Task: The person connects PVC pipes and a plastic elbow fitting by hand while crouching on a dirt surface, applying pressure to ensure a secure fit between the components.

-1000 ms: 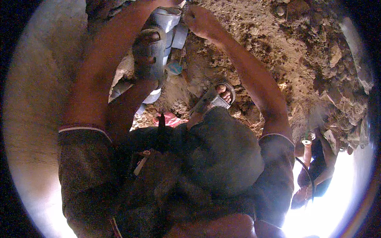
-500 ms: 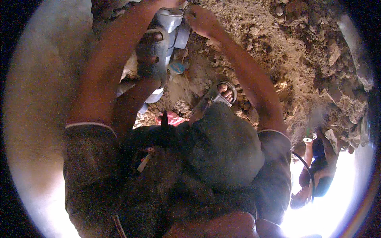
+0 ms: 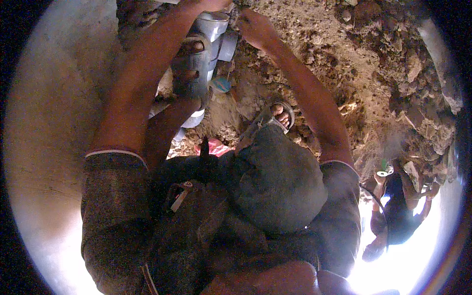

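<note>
At the top edge my left hand (image 3: 215, 4) reaches over the open end of a grey plastic pipe (image 3: 211, 23); its fingers are mostly cut off by the frame. Just right of it, my right hand (image 3: 255, 28) is closed, fingers curled toward a small dark patch between the hands. What it holds there cannot be made out. A second grey pipe piece (image 3: 227, 45) lies alongside the first. My sandalled left foot (image 3: 191, 73) rests over the pipe run, hiding part of it. A round blue-and-white lid-like piece (image 3: 221, 84) lies beside the pipe.
Rough soil and stones (image 3: 319, 59) spread to the right. A plain wall (image 3: 59, 123) rises at the left. My other sandalled foot (image 3: 281, 115) stands on the dirt near a pink plastic scrap (image 3: 216, 146). At lower right, a person (image 3: 398, 211) holds a green-and-white round object (image 3: 383, 172).
My hands stay close together above the pipe, shifting slightly right in view. The person at lower right has moved, showing more of the body and arm.
</note>
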Action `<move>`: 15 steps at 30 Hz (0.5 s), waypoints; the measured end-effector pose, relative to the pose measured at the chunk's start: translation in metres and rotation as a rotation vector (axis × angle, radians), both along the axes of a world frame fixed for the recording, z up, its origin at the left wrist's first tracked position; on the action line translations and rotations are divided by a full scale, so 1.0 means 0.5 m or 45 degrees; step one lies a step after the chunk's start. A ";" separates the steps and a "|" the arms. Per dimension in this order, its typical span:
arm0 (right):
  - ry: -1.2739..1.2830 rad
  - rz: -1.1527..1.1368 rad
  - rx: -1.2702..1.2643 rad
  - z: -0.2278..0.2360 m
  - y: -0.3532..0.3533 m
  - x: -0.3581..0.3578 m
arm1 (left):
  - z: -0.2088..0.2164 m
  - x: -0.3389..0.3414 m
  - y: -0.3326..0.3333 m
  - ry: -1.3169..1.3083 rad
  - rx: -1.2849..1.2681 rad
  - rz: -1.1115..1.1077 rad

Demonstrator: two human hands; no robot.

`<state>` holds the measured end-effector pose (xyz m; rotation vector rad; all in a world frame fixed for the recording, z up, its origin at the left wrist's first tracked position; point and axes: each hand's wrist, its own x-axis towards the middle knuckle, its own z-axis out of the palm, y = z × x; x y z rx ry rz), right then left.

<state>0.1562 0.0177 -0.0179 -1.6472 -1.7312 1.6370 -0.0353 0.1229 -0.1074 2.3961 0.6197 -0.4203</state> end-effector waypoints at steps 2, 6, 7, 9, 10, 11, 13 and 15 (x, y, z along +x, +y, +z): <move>-0.018 -0.050 -0.096 0.014 0.000 0.017 | 0.098 0.061 0.013 0.219 -0.246 0.356; -0.027 -0.093 -0.033 -0.028 -0.012 -0.060 | 0.015 0.034 -0.004 -0.111 -0.210 0.473; -0.008 -0.103 -0.057 -0.037 -0.018 -0.034 | 0.049 0.055 0.000 0.025 -0.335 0.476; 0.016 -0.136 -0.069 -0.030 -0.010 -0.031 | 0.116 0.068 0.002 0.119 -0.264 0.446; 0.012 -0.154 -0.070 -0.011 -0.010 -0.037 | 0.132 0.062 0.004 0.171 -0.224 0.442; -0.007 -0.185 -0.074 0.008 -0.011 -0.038 | 0.092 0.053 -0.003 -0.096 -0.046 0.268; -0.014 -0.155 -0.073 0.007 -0.007 -0.034 | 0.051 0.048 0.015 0.064 -0.146 0.420; 0.013 -0.036 -0.065 -0.016 0.012 -0.026 | 0.063 0.039 0.026 0.082 0.245 -0.302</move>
